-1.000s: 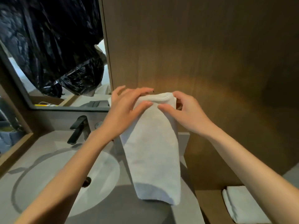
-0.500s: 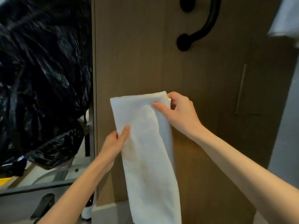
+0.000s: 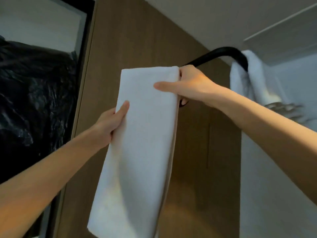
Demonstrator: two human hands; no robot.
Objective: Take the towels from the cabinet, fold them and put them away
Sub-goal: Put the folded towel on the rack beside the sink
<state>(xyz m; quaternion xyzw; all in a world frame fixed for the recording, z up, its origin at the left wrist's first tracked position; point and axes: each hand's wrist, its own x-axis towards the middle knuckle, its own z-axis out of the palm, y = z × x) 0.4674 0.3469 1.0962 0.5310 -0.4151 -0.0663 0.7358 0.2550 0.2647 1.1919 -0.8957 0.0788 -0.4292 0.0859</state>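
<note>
Since half a second ago the head view has tilted upward: the ceiling (image 3: pixel 214 19) is now in sight, the black rail (image 3: pixel 221 53) runs across the upper right rather than the top edge, and the towel (image 3: pixel 142 134) has risen with both hands. The left hand (image 3: pixel 109 123) has slid a little further up the towel's left edge.

In the head view, the folded white towel hangs lengthwise in front of the wooden panel (image 3: pixel 137 40). The right hand (image 3: pixel 190 86) pinches its top right corner, thumb laid across the front, fingers behind. The left hand grips the left edge lower down, thumb on the front. Both grips are closed on the cloth. The top edge sits just beside the near end of the rail.

The likely risk is the fold slipping: the layers show slightly apart along the right edge, and if either pinch loosens while the towel is lifted over the rail, the loose lower half could swing and open out. A lopsided drape might also slide off.

No worktop shows. The panel is brown wood grain, with a mirror (image 3: pixel 42 83) to its left reflecting black plastic sheeting. A second white towel (image 3: pixel 253 78) hangs on the far end of the rail, against a pale wall (image 3: pixel 291 169).
</note>
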